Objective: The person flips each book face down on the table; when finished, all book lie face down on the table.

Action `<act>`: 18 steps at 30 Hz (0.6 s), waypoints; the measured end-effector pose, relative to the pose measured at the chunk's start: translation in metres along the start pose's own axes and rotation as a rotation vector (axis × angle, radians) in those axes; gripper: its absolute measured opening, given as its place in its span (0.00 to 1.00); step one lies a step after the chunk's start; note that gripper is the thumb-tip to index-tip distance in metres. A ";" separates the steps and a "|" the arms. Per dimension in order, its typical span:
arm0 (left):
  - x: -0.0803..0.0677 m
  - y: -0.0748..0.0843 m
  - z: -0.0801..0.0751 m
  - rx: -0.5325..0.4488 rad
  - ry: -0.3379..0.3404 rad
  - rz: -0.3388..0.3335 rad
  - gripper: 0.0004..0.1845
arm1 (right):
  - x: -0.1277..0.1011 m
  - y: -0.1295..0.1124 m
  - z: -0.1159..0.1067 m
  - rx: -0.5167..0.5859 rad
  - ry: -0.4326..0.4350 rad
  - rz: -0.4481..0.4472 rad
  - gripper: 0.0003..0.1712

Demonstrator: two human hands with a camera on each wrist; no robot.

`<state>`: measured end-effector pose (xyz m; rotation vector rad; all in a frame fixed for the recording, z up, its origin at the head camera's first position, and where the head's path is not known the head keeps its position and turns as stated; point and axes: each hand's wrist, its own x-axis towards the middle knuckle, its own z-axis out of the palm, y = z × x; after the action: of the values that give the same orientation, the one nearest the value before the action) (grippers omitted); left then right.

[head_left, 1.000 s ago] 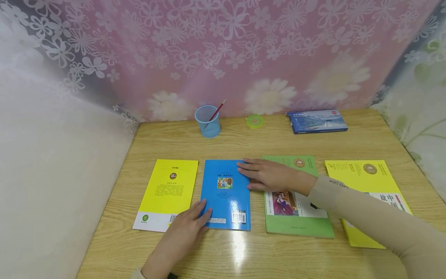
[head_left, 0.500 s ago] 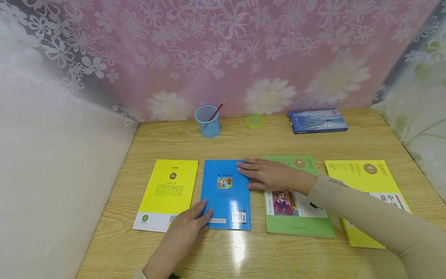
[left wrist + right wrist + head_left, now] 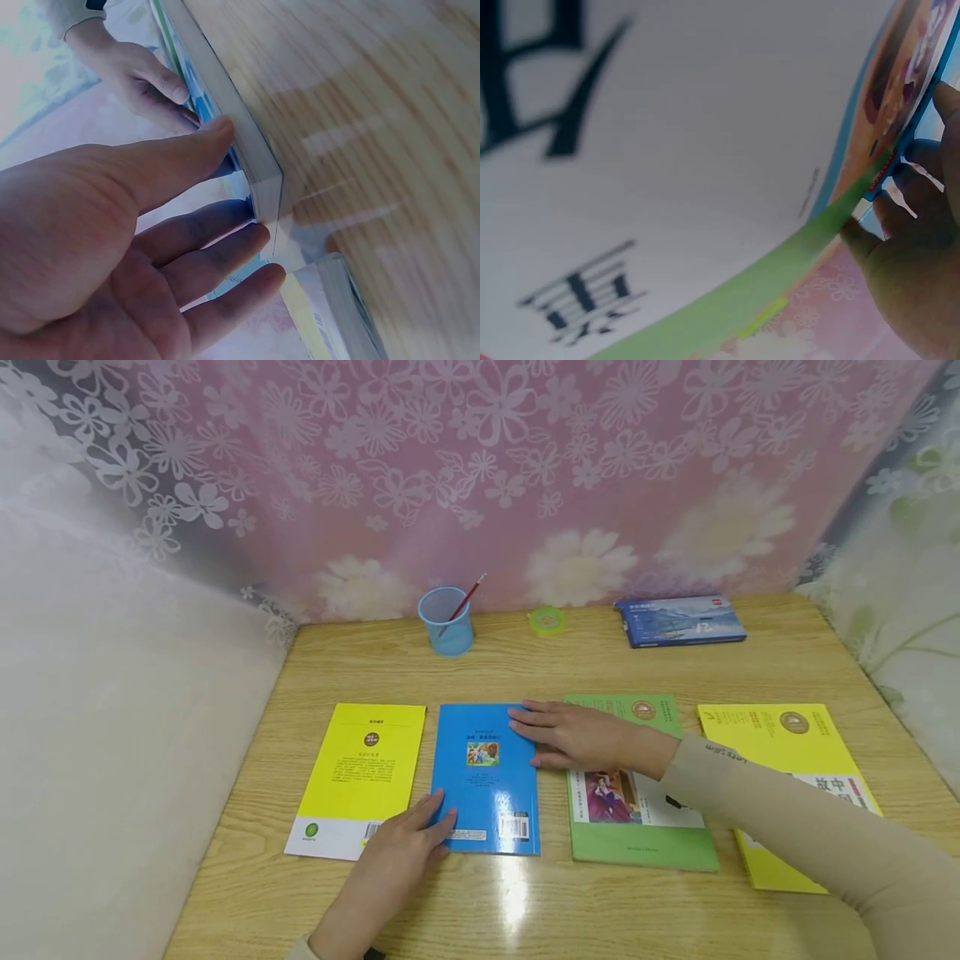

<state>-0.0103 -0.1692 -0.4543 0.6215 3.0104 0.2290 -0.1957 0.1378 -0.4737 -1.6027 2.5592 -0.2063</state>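
Note:
In the head view a blue book lies back cover up on the table. My left hand touches its lower left corner, fingers extended; in the left wrist view, the thumb and fingertips of that left hand meet the corner of the page block. My right hand rests at the book's upper right edge, its forearm crossing over a green book. In the right wrist view the fingers of the right hand touch the blue spine. Neither hand curls around the book.
A yellow-and-white book lies left, another yellow book right, partly under the sleeve. Along the back stand a blue mesh cup with a red pencil, a green tape roll and a blue box.
Both hands stay where they were against the blue book. The view shifts very slightly; no book visibly changes place.

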 end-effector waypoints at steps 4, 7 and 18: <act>0.003 0.000 -0.003 -0.030 -0.027 -0.010 0.25 | -0.003 -0.002 -0.004 0.020 -0.057 0.038 0.41; 0.006 0.000 -0.005 -0.036 -0.050 -0.008 0.25 | -0.006 -0.002 -0.007 0.062 -0.081 0.073 0.41; 0.014 0.001 -0.003 -0.017 0.047 0.001 0.23 | -0.033 0.019 -0.030 0.140 -0.020 0.278 0.32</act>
<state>-0.0231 -0.1627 -0.4512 0.6255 3.0501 0.2725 -0.2032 0.1770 -0.4468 -1.1810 2.6484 -0.3318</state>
